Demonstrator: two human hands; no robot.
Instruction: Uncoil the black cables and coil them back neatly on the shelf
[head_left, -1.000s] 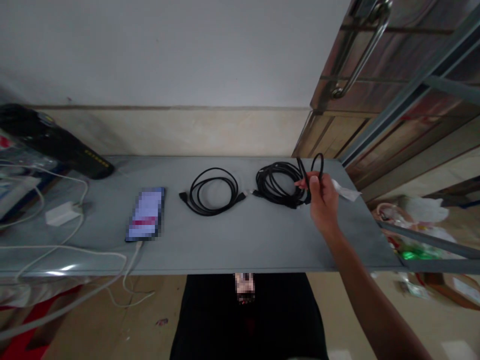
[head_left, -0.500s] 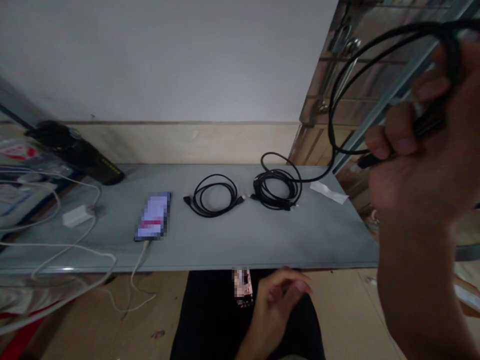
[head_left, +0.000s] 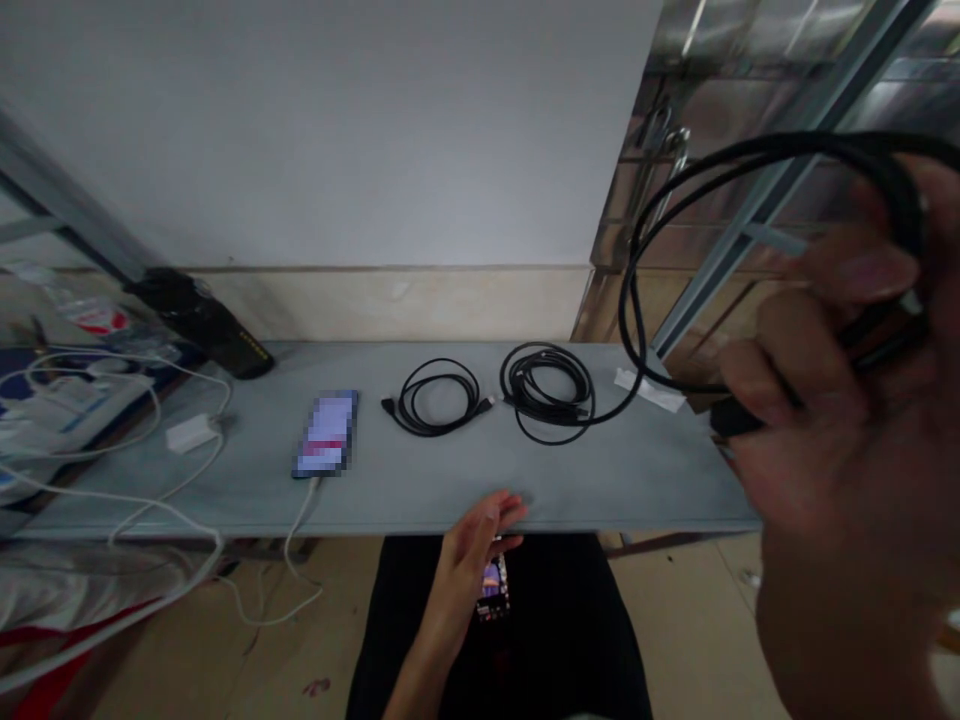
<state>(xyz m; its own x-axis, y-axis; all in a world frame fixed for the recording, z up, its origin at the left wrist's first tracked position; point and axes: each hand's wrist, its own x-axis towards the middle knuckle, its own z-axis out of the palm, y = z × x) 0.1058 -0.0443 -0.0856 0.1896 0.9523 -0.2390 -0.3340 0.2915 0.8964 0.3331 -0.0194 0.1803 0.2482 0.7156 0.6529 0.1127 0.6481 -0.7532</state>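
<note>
Plainly, the right hand (head_left: 840,420) clasps black cable (head_left: 832,143); the left hand (head_left: 471,548) hangs half-spread.

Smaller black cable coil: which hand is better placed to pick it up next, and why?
Probably the left hand: it looks empty and sits nearer the coil, while the right hand, held high, grips another cable.

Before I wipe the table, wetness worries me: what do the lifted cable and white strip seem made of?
Lifted cable: probably rubber or soft plastic, smooth, satin black, bending in even loops. White strip: matte, perhaps paper or thin film; no shine shows, too small to settle.
</note>
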